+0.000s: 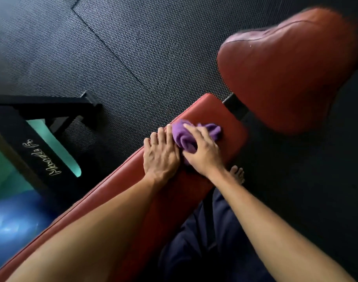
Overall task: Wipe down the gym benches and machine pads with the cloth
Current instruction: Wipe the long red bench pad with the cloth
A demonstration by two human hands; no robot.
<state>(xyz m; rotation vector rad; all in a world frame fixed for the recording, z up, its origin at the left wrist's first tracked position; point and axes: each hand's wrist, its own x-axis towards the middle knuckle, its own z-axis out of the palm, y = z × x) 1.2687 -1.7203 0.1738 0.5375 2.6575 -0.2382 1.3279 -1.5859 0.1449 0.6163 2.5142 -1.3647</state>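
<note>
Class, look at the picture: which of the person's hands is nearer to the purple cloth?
Right. The right hand lies on the purple cloth, pressing it to the red bench; the left hand rests flat beside it.

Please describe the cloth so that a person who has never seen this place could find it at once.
Find the long red padded bench that runs across the dark rubber floor. Near its far end, two bare hands rest on it; the right hand presses down on a crumpled purple cloth. It is the only purple, soft thing in view.
</note>
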